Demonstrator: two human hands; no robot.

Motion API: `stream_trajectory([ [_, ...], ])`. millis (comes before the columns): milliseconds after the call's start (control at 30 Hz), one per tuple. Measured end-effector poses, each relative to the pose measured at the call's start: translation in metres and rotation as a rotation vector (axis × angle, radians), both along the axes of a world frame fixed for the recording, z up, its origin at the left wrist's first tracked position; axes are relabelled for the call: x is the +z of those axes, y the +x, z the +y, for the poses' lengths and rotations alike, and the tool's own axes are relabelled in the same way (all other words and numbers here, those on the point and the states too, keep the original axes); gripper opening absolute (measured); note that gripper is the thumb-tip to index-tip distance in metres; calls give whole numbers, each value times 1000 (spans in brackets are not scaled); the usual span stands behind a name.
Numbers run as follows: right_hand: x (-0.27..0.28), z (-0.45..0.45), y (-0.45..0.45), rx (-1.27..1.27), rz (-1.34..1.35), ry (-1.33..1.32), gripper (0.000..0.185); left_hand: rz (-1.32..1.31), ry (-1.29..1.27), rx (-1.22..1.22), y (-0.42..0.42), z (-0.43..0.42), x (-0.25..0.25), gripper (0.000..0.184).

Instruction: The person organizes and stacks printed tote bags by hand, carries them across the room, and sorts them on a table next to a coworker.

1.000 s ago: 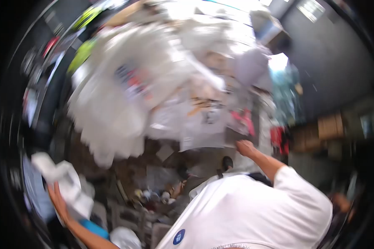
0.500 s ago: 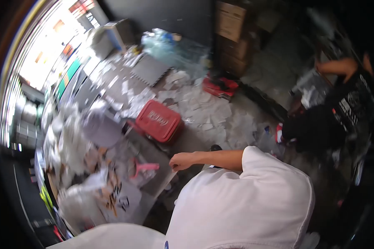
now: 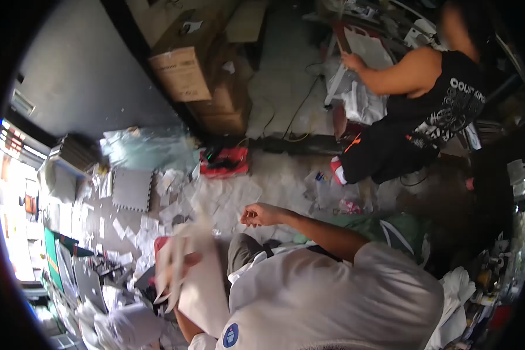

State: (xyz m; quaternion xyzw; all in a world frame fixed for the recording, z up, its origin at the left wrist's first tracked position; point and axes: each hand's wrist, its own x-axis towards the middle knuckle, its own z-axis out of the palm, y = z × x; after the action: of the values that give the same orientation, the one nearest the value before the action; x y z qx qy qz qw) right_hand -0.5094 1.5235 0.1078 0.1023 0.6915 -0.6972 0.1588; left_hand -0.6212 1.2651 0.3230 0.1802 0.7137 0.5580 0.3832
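Note:
A pale cream fabric bag with strap handles, blurred by motion, hangs in front of my body at lower left. My left hand is wrapped around its upper part, and some of the fingers are hidden by the straps. Above the paper-strewn floor, my right hand is stretched forward from the white sleeve. Its fingers are loosely curled and a little apart, with nothing visible in them. Beside the bag shows a red edge, mostly covered by it.
A co-worker in black bends over a white-topped surface at upper right. Cardboard boxes are stacked near the dark wall. A red box, grey foam mat and clear plastic wrap lie on the floor.
My view has swung to the right. The cream bag and my left hand have come into sight, while the table with the pink object has left it. My right hand has loosened from its closed shape.

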Motion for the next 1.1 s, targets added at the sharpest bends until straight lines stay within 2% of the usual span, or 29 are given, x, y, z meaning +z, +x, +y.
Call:
stream_trajectory([
  [67, 0, 33, -9, -111, -167, -159, 44, -105, -77, -231, -16, 69, -5, 56],
  [100, -33, 50, -14, -94, -195, -242, 57, -149, -136, -364, -24, 100, -5, 56],
  [133, -33, 66, -20, -116, -271, -463, 61, -274, 190, -595, -41, 123, -57, 48],
  [167, -34, 83, -24, -136, -346, -691, 65, -175, 223, -551, -36, 145, -45, 51],
  [200, -41, 100, -31, -221, -323, -652, 70, -407, 303, -714, -53, 165, -55, 51],
  [233, -48, 110, -36, -219, -321, -656, 70, -298, 400, -1104, -82, 190, -91, 39],
  [300, -13, 136, -64, -238, -395, -715, 65, -156, 563, -1083, -89, 238, -57, 38],
  [367, 20, 181, -89, -259, -469, -743, 71, 49, 551, -1307, -115, 284, -69, 38],
  [400, 18, 202, -102, -235, -535, -698, 82, 80, 558, -1314, -128, 301, -65, 39],
  [433, 20, 224, -103, -217, -483, -491, 84, 3, 441, -1326, -139, 318, -64, 38],
  [500, -5, 270, -108, -83, -256, -521, 81, 84, 399, -1422, -161, 361, -62, 34],
  [567, -27, 309, -117, -31, -313, -582, 70, 64, 464, -1477, -174, 403, -52, 27],
  [600, -31, 319, -122, -109, -220, -559, 59, 73, 480, -1523, -182, 422, -56, 26],
  [700, -32, 361, -139, -270, -365, -490, 58, 162, 494, -1640, -210, 489, -71, 26],
  [733, -33, 378, -147, -284, -343, -485, 57, 117, 406, -1673, -220, 513, -76, 26],
  [767, -57, 398, -153, -293, -348, -502, 57, 72, 316, -1700, -228, 537, -77, 30],
  [833, -122, 440, -159, -67, 60, -586, 56, 119, 280, -1710, -242, 589, -80, 28],
  [867, -53, 461, -179, -57, -235, -422, 59, 142, 243, -1695, -245, 607, -88, 29],
  [900, -81, 479, -179, -140, -103, -353, 65, 217, 221, -1681, -254, 639, -86, 30],
  [967, -56, 549, -194, -69, 793, 34, 69, 248, 202, -1703, -270, 693, -64, 32],
  [1033, -84, 609, -225, -215, 180, 188, 72, 427, 215, -1488, -290, 732, -41, 34],
  [1067, -3, 644, -237, -306, -213, -115, 72, 434, 249, -1500, -306, 754, -29, 33],
  [1100, 42, 669, -243, -442, -106, 0, 72, 421, 256, -1502, -321, 772, -18, 33],
])
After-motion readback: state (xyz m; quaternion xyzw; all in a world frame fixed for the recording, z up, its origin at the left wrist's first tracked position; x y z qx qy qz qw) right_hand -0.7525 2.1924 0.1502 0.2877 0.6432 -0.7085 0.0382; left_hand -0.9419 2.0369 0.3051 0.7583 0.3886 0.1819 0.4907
